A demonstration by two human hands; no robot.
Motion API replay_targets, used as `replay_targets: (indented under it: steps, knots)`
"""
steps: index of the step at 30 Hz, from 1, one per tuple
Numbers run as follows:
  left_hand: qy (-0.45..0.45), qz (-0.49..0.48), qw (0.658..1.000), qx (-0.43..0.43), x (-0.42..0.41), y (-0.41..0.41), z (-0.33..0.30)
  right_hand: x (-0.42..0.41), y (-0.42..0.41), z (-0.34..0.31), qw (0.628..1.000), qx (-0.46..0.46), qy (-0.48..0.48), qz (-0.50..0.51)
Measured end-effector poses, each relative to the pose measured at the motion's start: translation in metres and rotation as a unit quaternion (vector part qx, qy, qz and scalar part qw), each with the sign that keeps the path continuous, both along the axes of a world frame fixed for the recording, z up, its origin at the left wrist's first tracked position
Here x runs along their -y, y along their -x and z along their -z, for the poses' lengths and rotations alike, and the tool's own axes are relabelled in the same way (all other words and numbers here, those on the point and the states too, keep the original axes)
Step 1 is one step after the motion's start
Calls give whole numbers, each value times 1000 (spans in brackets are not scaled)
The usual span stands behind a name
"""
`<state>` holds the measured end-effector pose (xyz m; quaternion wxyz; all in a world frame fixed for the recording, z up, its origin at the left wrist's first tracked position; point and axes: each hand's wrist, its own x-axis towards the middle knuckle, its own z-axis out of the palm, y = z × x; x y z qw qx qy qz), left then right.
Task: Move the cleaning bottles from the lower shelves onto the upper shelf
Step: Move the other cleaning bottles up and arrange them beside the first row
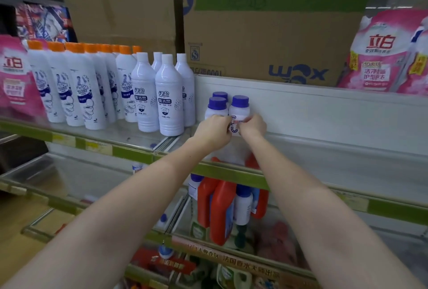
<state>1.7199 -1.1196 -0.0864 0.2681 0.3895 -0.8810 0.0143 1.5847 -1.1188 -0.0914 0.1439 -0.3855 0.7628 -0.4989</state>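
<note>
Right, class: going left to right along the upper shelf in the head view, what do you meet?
Pink pouch → orange-capped bottles → white-capped bottles → purple-capped bottles, held by both hands → pink bags.

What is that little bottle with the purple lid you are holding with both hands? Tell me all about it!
The little bottle is white, looks like plastic, and has a round purple screw cap, closed. It stands upright on the upper shelf, beside two more bottles of the same kind. Its label shows red and blue print, too hidden to read. The left hand and the right hand grip its lower part from both sides.
</note>
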Motion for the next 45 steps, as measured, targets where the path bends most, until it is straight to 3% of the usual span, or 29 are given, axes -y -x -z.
replay_targets:
  steps: [9,15,22,25,33,45]
  knots:
    - [-63,-62,995,35,-15,-10,0,-11,-7,4,995,-2,1,-103]
    - [-84,-33,996,15,-20,-26,0,-22,-15,11,997,11,27,-65]
    - [-81,32,996,-11,-33,-64,4,-61,-54,17,989,120,82,-31]
    - [-65,58,996,-18,-35,-82,0,-82,-76,12,990,108,92,-17]
    - [-112,110,987,42,-57,-137,35,-126,-134,48,999,32,12,15]
    - [-269,62,959,61,-42,-239,159,-124,-235,172,988,83,-124,-23]
